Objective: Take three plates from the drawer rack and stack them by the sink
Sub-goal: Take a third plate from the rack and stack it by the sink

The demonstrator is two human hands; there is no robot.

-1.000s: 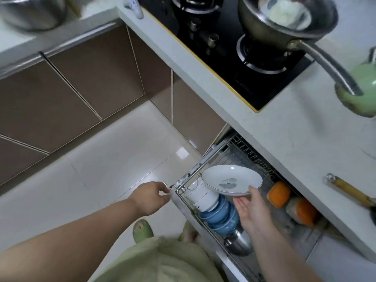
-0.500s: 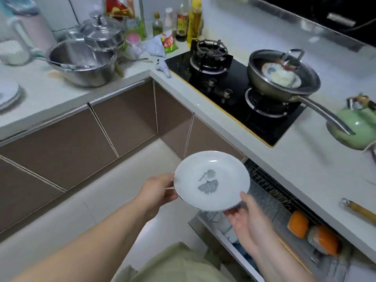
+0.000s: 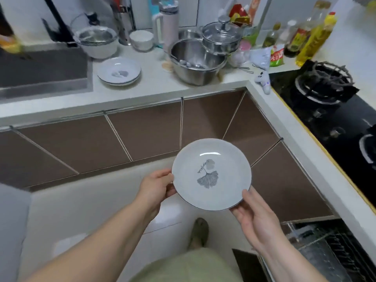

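The person is holding a plate point(image 3: 211, 174) level over the floor, facing the corner of the table point(image 3: 154, 86). The left hand point(image 3: 156, 187) is pinching the plate's left rim and the right hand point(image 3: 254, 215) is cupping its lower right edge from below, probably to keep it flat while carrying. A small stack of matching plates point(image 3: 119, 71) is sitting on the table just beside the sink point(image 3: 43, 70), likely where this one belongs. The drawer rack point(image 3: 325, 251) is standing open at lower right.
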